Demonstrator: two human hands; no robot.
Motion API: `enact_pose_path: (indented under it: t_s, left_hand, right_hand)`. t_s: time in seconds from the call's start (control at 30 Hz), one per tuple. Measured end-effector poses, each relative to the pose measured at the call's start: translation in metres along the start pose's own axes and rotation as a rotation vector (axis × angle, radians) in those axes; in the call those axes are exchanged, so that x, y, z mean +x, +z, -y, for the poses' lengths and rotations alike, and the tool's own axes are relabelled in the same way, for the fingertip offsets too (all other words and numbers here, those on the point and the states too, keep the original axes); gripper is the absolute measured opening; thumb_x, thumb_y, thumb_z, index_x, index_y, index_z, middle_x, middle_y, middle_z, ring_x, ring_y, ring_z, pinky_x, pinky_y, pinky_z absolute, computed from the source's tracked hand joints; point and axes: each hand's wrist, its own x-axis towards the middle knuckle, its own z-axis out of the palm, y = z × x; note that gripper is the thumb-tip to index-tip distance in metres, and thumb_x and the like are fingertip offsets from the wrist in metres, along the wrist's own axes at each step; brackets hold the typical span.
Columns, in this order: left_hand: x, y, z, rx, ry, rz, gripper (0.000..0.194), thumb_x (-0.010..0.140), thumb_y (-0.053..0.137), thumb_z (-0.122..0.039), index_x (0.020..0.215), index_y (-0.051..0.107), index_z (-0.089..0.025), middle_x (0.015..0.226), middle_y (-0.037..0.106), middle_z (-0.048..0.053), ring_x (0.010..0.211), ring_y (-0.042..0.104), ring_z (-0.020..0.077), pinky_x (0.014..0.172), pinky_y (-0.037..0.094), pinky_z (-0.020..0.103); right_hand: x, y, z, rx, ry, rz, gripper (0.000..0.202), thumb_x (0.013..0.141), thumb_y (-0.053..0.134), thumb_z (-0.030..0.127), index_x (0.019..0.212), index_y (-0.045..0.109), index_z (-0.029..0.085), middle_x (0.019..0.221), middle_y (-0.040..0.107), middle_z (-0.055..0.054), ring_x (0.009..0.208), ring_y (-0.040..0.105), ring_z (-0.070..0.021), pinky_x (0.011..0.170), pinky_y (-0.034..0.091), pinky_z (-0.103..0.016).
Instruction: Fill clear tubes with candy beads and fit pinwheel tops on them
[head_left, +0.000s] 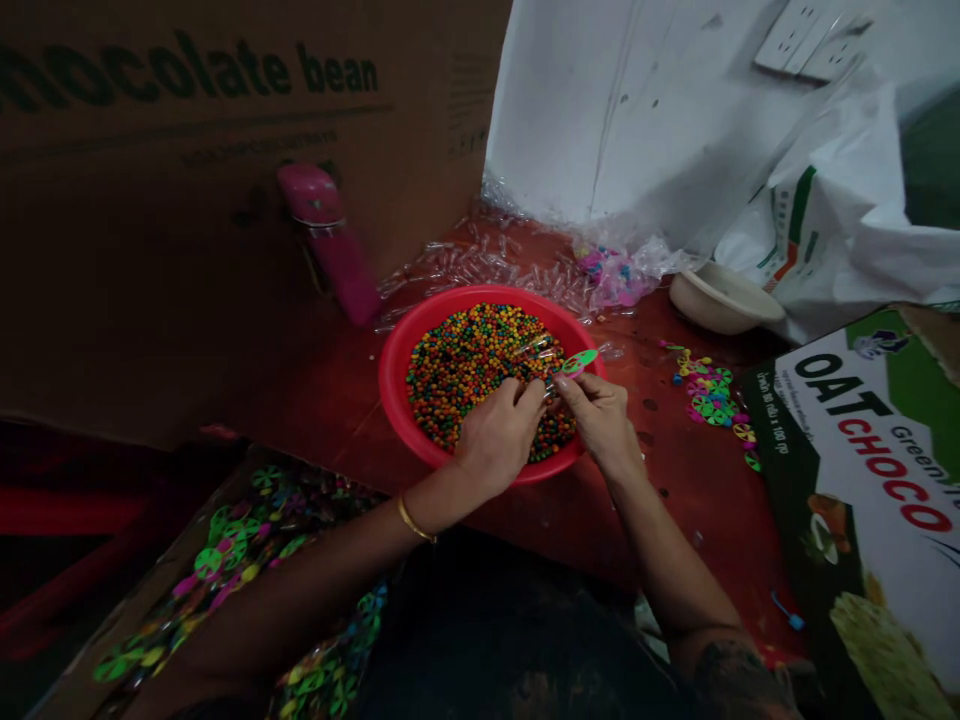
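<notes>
A red basin [391, 400] of small multicoloured beads [469, 365] stands on the red table. Over its right half, my left hand [501, 430] is closed in a pinch on a clear plastic tube, partly hidden by the fingers. My right hand [602, 415], close beside it at the basin's right rim, pinches a small toy piece with a green wheel-shaped top [580, 361] and some pink below. The two hands nearly touch at the fingertips, where the tube and the piece meet. Another clear tube [532, 348] lies on the beads just beyond the fingers.
Clear tubes [487, 262] are heaped behind the basin, near a pink bottle [330, 240]. Coloured wheel pieces [712, 395] lie right, beside an OAT CHOCO box [862, 450]. A pale bowl [724, 298] sits behind them. A box of finished-looking toys [232, 540] is lower left.
</notes>
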Motion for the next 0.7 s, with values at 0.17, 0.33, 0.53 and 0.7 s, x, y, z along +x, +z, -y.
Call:
enact_pose_path:
  t_s: [0.17,0.33,0.53,0.7]
  left_hand:
    - [0.011,-0.009,0.006,-0.591,-0.104,0.362,0.056,0.089,0.010,-0.051,0.116,0.046,-0.018,0.084,0.060,0.006,0.052,0.049,0.0119,0.048,0.042,0.026]
    - [0.016,-0.020,0.016,-0.476,-0.060,0.259,0.046,0.088,0.025,-0.052,0.103,0.053,-0.018,0.079,0.060,0.005,0.050,0.048,0.0106,0.046,0.039,0.024]
    - [0.016,-0.017,0.006,-0.215,-0.040,-0.142,0.028,0.079,0.053,-0.041,0.094,0.054,-0.018,0.086,0.058,0.004,0.076,0.055,0.0154,0.070,0.044,0.027]
    - [0.018,-0.019,0.001,-1.020,-0.399,0.363,0.034,0.075,0.055,-0.052,0.078,0.050,-0.018,0.049,0.044,-0.006,0.035,0.027,0.0052,0.034,0.021,0.017]
  right_hand:
    - [-0.003,0.004,0.018,0.072,-0.041,-0.072,0.033,0.069,0.061,0.050,0.059,0.056,0.019,0.053,0.049,0.002,0.049,0.042,-0.0093,0.049,0.035,-0.024]
    - [0.004,0.007,0.013,0.085,-0.079,-0.006,0.037,0.069,0.060,0.053,0.056,0.054,0.019,0.050,0.042,0.004,0.048,0.037,-0.0083,0.048,0.031,-0.023]
    - [0.016,0.022,-0.003,0.161,0.080,-0.111,0.044,0.069,0.059,0.056,0.051,0.047,0.018,0.047,0.038,0.006,0.046,0.032,-0.0060,0.045,0.027,-0.021]
    - [0.006,0.016,0.012,0.252,-0.016,0.058,0.038,0.072,0.057,0.055,0.066,0.060,0.017,0.056,0.050,0.004,0.054,0.044,-0.0077,0.053,0.036,-0.020]
